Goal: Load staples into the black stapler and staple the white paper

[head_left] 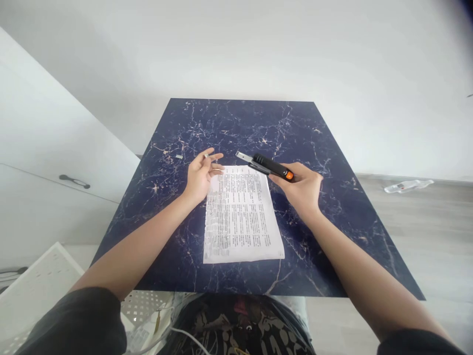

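Observation:
My right hand [300, 186] grips a black stapler [271, 165] with an orange spot at its rear end. Its silver metal magazine [244, 157] sticks out to the left, apart from the black upper body. Between the thumb and fingers of my left hand [201, 172] is a small silvery strip of staples [206, 156]; the other fingers are loosely spread. A second small silvery strip [179, 157] lies on the table, left of that hand. Below both hands lies a printed sheet of paper [244, 222], its top edge near my left fingers and beneath the stapler.
The dark blue marble-patterned table [236, 123] stands against a white wall [240, 49]. At left are a white cabinet with a black handle [74, 181] and a white perforated surface [48, 276]. A clear plastic package [408, 185] lies on the floor at right.

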The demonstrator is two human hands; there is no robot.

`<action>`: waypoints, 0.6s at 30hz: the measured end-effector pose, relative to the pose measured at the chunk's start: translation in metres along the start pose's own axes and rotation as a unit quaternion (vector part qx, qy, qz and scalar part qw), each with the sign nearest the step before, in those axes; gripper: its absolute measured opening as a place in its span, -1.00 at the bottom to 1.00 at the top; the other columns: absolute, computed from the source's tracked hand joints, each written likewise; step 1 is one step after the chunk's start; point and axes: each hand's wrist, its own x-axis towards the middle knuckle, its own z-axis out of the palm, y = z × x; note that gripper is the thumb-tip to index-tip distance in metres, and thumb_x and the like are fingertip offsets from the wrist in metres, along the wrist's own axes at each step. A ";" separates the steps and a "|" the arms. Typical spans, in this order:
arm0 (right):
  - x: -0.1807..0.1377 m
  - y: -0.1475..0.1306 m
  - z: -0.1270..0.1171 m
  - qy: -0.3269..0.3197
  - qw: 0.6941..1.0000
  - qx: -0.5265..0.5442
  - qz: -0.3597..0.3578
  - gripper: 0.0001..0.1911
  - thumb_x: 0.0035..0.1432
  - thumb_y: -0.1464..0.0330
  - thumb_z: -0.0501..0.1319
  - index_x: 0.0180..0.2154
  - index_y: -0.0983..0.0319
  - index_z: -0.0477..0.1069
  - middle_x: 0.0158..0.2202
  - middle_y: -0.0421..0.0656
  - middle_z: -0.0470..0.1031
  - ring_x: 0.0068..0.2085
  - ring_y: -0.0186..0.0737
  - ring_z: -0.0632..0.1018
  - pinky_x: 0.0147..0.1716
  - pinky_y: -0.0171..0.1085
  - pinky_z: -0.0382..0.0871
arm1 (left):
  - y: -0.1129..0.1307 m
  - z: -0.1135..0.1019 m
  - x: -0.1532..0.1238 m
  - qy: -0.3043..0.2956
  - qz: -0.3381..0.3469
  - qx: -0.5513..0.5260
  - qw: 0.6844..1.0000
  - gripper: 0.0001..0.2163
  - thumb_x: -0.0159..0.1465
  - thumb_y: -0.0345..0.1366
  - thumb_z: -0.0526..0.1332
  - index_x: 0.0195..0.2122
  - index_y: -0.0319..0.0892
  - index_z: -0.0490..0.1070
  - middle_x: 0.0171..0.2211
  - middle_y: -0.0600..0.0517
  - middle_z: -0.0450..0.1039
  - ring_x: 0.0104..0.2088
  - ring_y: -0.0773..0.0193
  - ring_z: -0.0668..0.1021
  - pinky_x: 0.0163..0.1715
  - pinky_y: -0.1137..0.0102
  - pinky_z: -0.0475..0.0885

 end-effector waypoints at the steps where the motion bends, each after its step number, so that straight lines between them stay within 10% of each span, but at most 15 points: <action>1: 0.001 0.002 0.001 -0.035 0.997 0.026 0.058 -0.72 0.12 0.17 0.50 -0.15 0.15 0.71 -0.32 -0.13 0.67 -0.41 -0.10 0.62 -0.48 -0.12 0.52 | 0.003 0.002 -0.004 0.035 0.032 0.028 0.998 -0.66 0.58 -0.07 0.07 0.30 -0.04 0.27 0.16 -0.15 0.59 -0.30 0.28 0.72 -0.27 0.30 0.71; 6: -0.002 0.009 0.008 -0.206 0.957 0.125 0.162 -0.68 0.06 0.13 0.53 -0.22 0.20 0.70 -0.60 -0.26 0.45 -0.65 -0.32 0.36 -0.67 -0.27 0.18 | 0.010 0.009 -0.036 0.055 0.191 0.203 0.959 -0.64 0.61 -0.01 -0.04 0.34 0.04 0.18 0.11 -0.08 0.62 -0.44 0.34 0.66 -0.36 0.32 0.62; 12: -0.004 0.007 0.013 -0.278 0.951 0.119 0.070 -0.68 0.06 0.14 0.54 -0.19 0.18 0.71 -0.25 -0.11 0.69 -0.42 -0.23 0.57 -0.49 -0.23 0.47 | 0.006 0.008 -0.051 -0.182 0.344 0.315 0.866 -0.73 0.53 -0.17 0.06 0.14 0.02 0.46 -0.13 -0.03 0.72 -0.41 0.21 0.71 -0.41 0.27 0.63; 18: -0.001 -0.001 -0.002 -0.184 0.971 0.072 -0.134 -0.58 0.19 0.11 0.52 0.07 0.04 0.68 0.05 -0.08 0.69 -0.41 -0.25 0.54 -0.31 -0.10 0.56 | 0.018 0.020 -0.057 -0.319 0.267 0.326 0.849 -0.74 0.46 -0.27 0.14 0.11 0.02 0.50 -0.03 -0.07 0.72 -0.20 0.10 0.77 -0.21 0.13 0.73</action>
